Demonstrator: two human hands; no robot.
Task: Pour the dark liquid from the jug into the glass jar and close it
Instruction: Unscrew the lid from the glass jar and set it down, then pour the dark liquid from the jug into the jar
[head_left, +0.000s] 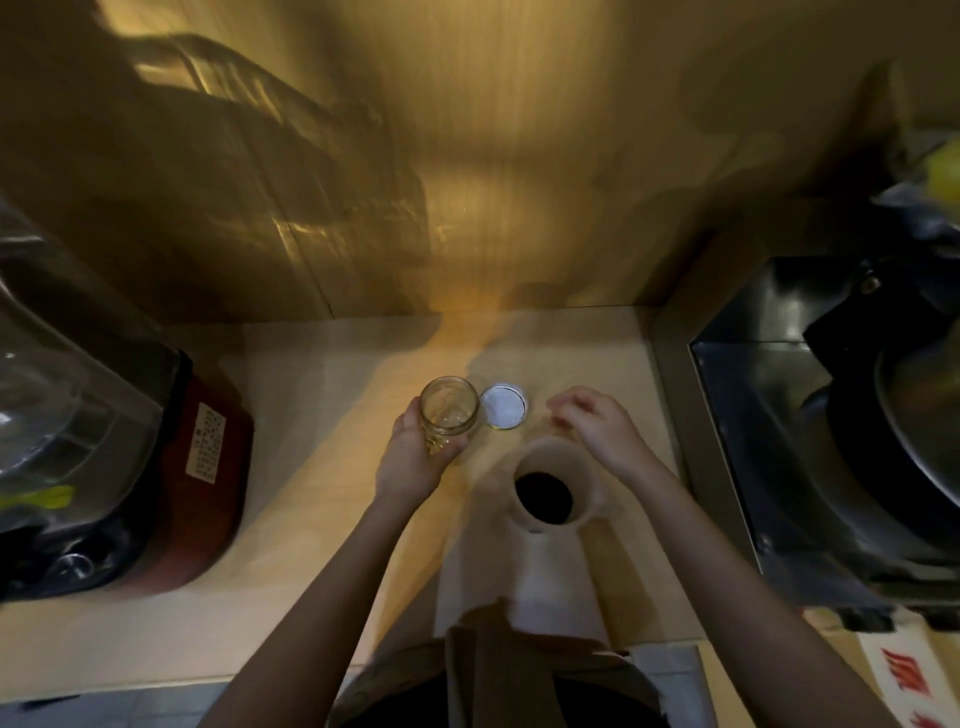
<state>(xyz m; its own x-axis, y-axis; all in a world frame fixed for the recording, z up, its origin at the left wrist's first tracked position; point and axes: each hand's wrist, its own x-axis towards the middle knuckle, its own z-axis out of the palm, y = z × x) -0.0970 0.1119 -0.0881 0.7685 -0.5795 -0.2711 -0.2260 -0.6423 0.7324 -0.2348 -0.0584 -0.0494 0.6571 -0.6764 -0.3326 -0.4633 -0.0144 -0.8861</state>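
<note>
A small clear glass jar (450, 410) stands open on the pale counter, and my left hand (415, 457) is wrapped around its near side. Its round white lid (504, 406) lies flat just to the right of the jar. A tall pale jug (553, 499) with dark liquid visible inside stands nearer to me, right of centre. My right hand (597, 428) hovers with curled fingers over the jug's far right rim, holding nothing; whether it touches the jug is unclear.
A blender with a red and black base (171, 467) stands at the left. A steel sink (810, 415) with a dark pan in it lies to the right. A wooden wall panel rises behind the counter (311, 545).
</note>
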